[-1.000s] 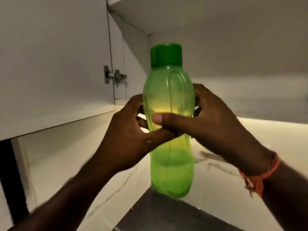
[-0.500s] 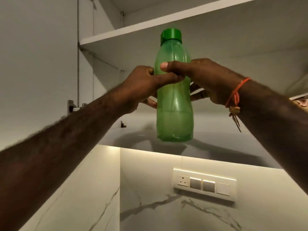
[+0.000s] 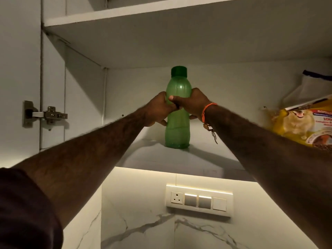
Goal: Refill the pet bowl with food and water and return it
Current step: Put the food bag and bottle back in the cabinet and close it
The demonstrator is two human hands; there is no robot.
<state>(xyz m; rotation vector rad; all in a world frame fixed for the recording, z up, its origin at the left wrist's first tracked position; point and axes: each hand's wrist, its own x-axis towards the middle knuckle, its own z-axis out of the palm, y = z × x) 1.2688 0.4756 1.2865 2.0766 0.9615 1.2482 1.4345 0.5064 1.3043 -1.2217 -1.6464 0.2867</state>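
Head view: one green bottle (image 3: pixel 177 121) upright on shelf (image 3: pixel 197 159), cap up. Left hand (image 3: pixel 158 110) and right hand (image 3: pixel 190 105) both clasp it; one pet food bag (image 3: pixel 301 126) right.

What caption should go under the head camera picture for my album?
Both hands, left hand and right hand, hold a capped green bottle upright on the cupboard shelf, beside a pet food bag.

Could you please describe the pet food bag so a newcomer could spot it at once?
Look in the open cabinet, on the shelf above the switches. The bag lies right of the bottle, yellow with a dog pictured.
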